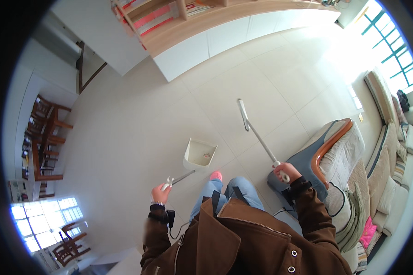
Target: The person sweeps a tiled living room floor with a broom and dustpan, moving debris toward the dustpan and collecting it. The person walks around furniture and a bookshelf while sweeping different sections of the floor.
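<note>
The room is big and bright, with a pale tiled floor (137,119) all around. Far away stands a long white cabinet (225,39) with a wooden shelf of books above it. On the left are dark wooden chairs (46,137) round a dining table. On the right there is a long sofa (390,151) with cushions, and nearer, a grey chair (326,151) with an orange edge and cloths lying on it. Sun comes in hard through the window at the far right.

The person stands in a brown jacket and blue jeans, with one pink shoe (215,175) showing. The left hand (162,192) is closed around the end of a thin handle. That handle goes down to a cream dustpan (199,155) that rests on the floor just in front of the shoe. The right hand (287,172) is closed around the top of a long pale broom (257,133). The broom leans away, and its flat head is on the floor, far from the feet and a bit to the right of the dustpan.

Inside the dustpan lies a small bit of rubbish, pinkish and white. So it looks like some sweeping is done. The broom head and the dustpan are apart now. The floor near them looks clean, but tiny crumbs would be too small to see. The dustpan is not emptied yet.
</note>
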Demonstrator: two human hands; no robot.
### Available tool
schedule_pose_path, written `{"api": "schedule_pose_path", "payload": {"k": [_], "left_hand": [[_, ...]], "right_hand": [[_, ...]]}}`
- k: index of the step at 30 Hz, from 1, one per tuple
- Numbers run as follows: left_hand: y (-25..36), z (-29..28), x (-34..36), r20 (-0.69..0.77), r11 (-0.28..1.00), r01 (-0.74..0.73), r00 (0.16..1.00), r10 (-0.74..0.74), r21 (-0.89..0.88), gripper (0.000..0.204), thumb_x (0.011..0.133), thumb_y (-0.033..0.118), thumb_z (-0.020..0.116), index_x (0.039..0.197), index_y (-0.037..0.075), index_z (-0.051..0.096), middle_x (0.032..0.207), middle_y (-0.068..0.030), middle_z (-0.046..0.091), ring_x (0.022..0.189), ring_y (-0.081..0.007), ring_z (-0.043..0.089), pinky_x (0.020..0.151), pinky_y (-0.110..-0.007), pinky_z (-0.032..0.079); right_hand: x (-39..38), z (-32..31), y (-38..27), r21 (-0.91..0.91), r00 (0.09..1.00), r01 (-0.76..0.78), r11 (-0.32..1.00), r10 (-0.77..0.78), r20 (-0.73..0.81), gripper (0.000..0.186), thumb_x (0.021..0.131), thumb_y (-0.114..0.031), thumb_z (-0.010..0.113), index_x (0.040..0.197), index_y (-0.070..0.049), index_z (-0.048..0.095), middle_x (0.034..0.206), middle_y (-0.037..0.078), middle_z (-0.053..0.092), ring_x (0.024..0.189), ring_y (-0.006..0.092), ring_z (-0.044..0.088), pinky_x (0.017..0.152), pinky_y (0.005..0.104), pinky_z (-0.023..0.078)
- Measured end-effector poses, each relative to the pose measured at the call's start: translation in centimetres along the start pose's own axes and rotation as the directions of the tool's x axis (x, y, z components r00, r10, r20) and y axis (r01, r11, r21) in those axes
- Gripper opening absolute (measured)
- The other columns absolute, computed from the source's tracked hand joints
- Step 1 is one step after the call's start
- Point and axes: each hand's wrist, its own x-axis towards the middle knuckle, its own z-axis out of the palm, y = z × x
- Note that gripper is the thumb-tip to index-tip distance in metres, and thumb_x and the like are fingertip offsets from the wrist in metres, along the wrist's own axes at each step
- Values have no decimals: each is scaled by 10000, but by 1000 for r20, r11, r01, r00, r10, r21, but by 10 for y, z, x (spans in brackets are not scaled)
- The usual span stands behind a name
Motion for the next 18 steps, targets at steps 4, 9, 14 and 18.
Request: {"api": "schedule_pose_path", "payload": {"k": [4,9,14,18], "left_hand": [[65,8,69,-16,975,-140,989,145,174,377,612,318,654,851,31,603,731,-146,596,671,-275,577,602,-323,447],[167,48,163,65,971,-159,987,150,179,368,610,316,656,845,37,605,734,-140,597,677,-276,576,607,-325,446],[306,103,237,69,970,-168,985,158,175,309,613,296,656,790,46,616,666,-130,592,612,-246,578,567,-320,442],[414,134,286,50,964,-187,982,181,190,299,613,299,657,759,40,621,637,-128,591,586,-231,579,555,-319,442]], "right_hand": [[-6,-33,-26,127,992,102,987,-91,-91,160,673,-23,480,830,-10,453,548,31,433,395,113,434,341,220,345],[2,-98,-91,657,984,94,748,-170,53,142,694,-37,461,828,-15,424,558,8,403,405,77,391,339,191,324],[10,-177,-206,534,986,162,830,-120,-112,92,699,-43,458,773,-23,407,559,1,400,423,65,398,334,162,301],[6,-232,-306,703,993,69,708,-117,20,74,699,-40,462,705,-27,389,546,0,400,427,63,421,337,158,316]]}}
